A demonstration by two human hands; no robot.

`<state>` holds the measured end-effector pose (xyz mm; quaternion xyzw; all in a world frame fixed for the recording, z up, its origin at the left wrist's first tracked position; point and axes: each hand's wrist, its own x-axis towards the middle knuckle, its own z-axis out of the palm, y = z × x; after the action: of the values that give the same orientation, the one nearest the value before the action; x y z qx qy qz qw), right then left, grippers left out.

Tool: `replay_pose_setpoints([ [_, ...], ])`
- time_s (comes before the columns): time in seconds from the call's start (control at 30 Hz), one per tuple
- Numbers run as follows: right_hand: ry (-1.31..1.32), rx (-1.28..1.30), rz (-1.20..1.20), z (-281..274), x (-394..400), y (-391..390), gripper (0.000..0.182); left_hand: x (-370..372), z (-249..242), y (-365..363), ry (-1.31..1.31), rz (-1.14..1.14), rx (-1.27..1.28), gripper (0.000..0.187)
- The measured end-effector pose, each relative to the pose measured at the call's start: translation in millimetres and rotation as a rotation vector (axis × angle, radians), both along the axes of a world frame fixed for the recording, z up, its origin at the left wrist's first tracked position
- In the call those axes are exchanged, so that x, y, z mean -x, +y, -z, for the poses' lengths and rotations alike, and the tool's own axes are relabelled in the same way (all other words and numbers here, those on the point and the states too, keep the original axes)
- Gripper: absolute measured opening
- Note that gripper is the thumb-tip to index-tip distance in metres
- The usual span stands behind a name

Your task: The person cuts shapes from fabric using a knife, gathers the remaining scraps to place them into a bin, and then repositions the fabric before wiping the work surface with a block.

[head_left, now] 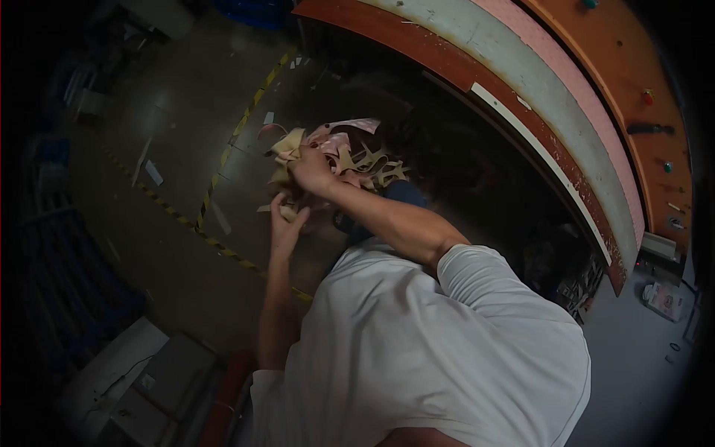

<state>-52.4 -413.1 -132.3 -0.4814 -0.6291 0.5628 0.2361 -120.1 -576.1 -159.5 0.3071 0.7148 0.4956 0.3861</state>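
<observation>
A tangled bundle of pink and tan cut scraps point(339, 151) hangs low in front of me, above the floor. My right hand point(311, 171) reaches across from the right and is closed on the scraps near their left side. Just below it, my left hand point(287, 221) touches the lower left edge of the bundle, thumb and fingers apart around a tan piece point(287, 213). Part of the bundle is hidden behind my right hand and forearm.
Yellow-black tape point(225, 160) marks the floor at the left. Loose strips point(154, 172) lie there. A curved-looking machine table with a pink sheet point(588, 97) spans the upper right. A grey cabinet point(170, 376) stands lower left; blue racks are dim at far left.
</observation>
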Motion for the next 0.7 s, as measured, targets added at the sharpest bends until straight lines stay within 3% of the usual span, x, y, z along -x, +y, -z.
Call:
replay_pose_setpoints([
  [0.03,0.056,-0.003,-0.059,-51.3,5.2,-17.5,0.039,-11.3,-1.4,14.6,0.013,0.022,0.001,0.041],
  [0.17,0.217,-0.097,-0.294,-131.4,27.9,-67.3,0.038,-11.5,-26.8,51.0,0.011,-0.015,-0.058,0.042],
  [0.23,0.373,-0.318,-0.348,-166.2,29.0,-69.4,0.039,8.4,-52.9,65.2,0.024,-0.066,-0.123,0.042],
  [0.3,0.315,-0.247,-0.708,-224.0,12.5,-39.5,0.059,36.8,-90.9,85.1,0.065,-0.140,-0.226,0.043],
  [0.37,0.608,-0.649,-0.595,-240.2,-11.4,-18.1,0.072,71.1,-138.2,102.8,0.138,-0.217,-0.335,0.043],
  [0.43,0.628,-0.764,-0.402,-223.5,-43.3,16.0,0.084,106.2,-198.5,116.6,0.234,-0.265,-0.454,0.043],
  [0.5,0.257,-0.914,-0.202,-179.5,-88.7,49.1,0.101,134.2,-259.8,120.6,0.342,-0.283,-0.560,0.044],
  [0.57,0.018,-0.520,-0.114,-97.6,-97.6,51.6,0.126,155.1,-315.1,115.3,0.467,-0.291,-0.626,0.044],
  [0.63,-0.091,-0.500,-0.289,-11.1,-64.6,36.5,0.135,167.6,-365.4,108.4,0.590,-0.278,-0.664,0.044],
  [0.7,-0.045,-0.471,-0.438,9.3,-8.1,27.1,0.140,172.5,-401.3,98.8,0.693,-0.271,-0.673,0.045],
])
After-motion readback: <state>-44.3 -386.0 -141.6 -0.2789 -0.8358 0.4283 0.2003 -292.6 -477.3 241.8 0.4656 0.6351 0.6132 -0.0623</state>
